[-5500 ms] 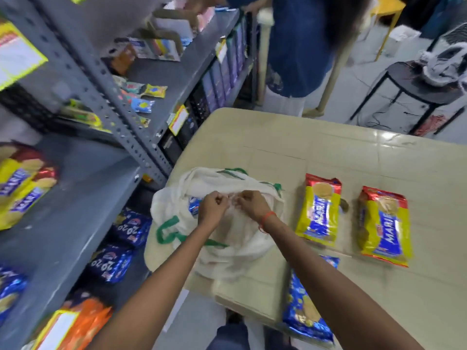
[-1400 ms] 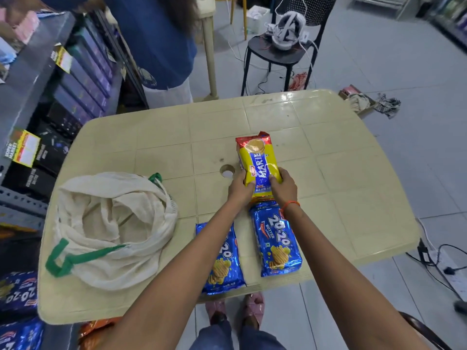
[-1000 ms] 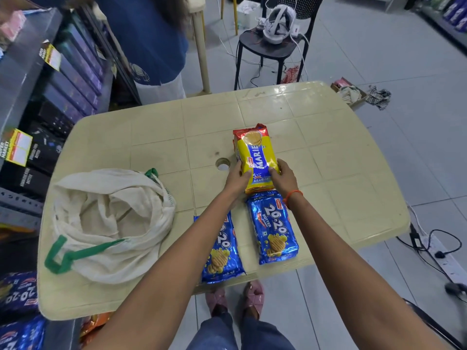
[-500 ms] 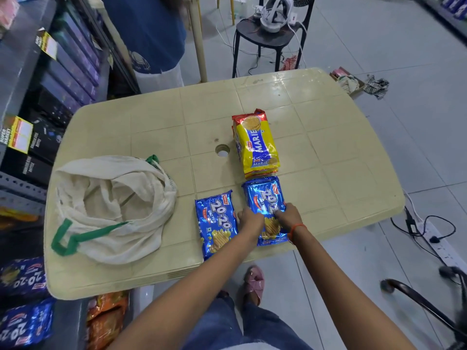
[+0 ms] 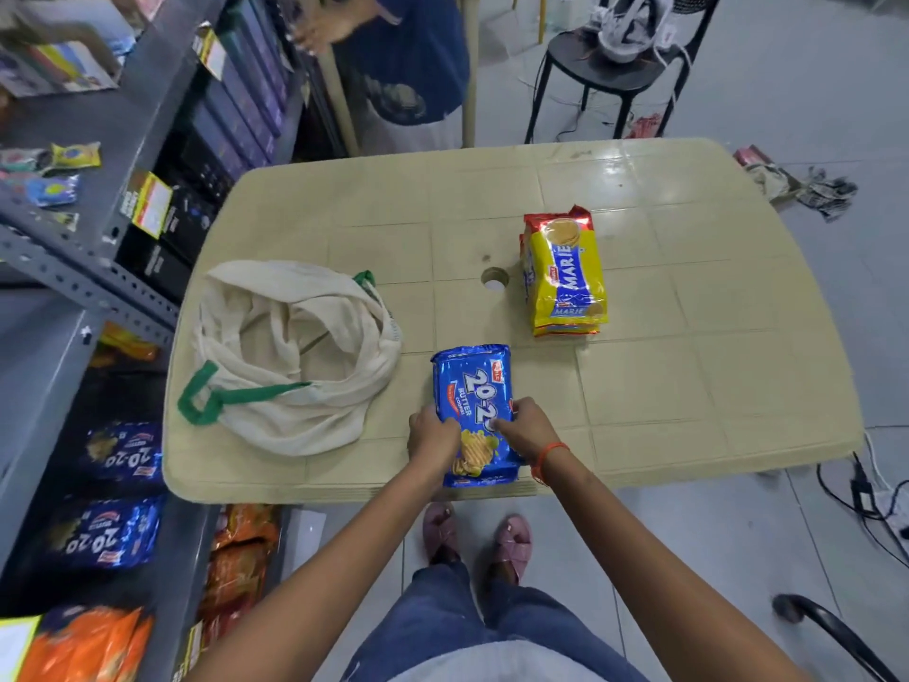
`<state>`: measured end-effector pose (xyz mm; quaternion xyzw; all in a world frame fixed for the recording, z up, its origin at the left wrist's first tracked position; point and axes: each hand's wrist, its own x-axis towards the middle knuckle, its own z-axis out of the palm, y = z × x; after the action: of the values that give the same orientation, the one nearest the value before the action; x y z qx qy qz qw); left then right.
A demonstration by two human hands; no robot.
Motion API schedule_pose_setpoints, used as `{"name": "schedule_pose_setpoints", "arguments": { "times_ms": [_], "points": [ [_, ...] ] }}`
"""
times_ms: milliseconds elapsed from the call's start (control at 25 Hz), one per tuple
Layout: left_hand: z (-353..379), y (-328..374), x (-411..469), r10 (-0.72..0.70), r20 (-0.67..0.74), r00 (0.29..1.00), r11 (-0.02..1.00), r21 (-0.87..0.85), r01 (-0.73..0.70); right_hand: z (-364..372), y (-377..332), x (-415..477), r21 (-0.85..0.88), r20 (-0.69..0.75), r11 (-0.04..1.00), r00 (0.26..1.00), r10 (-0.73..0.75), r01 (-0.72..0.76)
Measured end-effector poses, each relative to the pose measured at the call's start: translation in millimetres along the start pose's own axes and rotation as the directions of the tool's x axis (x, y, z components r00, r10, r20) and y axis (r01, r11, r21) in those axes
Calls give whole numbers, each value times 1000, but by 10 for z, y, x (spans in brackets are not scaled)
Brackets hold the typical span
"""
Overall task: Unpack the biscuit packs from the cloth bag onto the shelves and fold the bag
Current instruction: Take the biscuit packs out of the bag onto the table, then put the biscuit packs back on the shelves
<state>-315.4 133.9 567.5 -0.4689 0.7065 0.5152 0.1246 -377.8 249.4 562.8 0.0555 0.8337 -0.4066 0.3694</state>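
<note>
Head view: both hands at the near table edge. The left hand (image 5: 433, 433) curls its fingers round the left side of the blue 20-20 biscuit pack (image 5: 472, 381); the right hand (image 5: 529, 428) grips its right side, thumb on top. A 2nd pack may lie beneath it; the edges are unclear. The yellow Marie packs (image 5: 565, 273) lie stacked farther back on the table (image 5: 688, 386). The slack cloth bag (image 5: 290, 356) lies open at the left, beside the shelves (image 5: 44, 347).
</note>
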Motion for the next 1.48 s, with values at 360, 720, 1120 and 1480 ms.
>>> {"name": "schedule_pose_setpoints", "arguments": {
  "times_ms": [360, 720, 1120, 1480],
  "points": [
    [-100, 91, -89, -28, -6, 1000, 999, 31, 28, 56, -21, -133, -155, -95, 985, 991, -91, 76],
    [-287, 770, 505, 193, 364, 911, 737, 559, -380, 498, 284, -511, 790, 281, 440, 889, 361, -428],
    [-815, 177, 276, 59, 241, 969, 997, 31, -68, 379, 144, -444, 780, 69, 595, 971, 227, -194],
    [-1861, -395, -480, -32, -95, 995, 880, -475, -17, 659, -879, -745, 566, 119, 820, 977, -178, 80]
  ]
}}
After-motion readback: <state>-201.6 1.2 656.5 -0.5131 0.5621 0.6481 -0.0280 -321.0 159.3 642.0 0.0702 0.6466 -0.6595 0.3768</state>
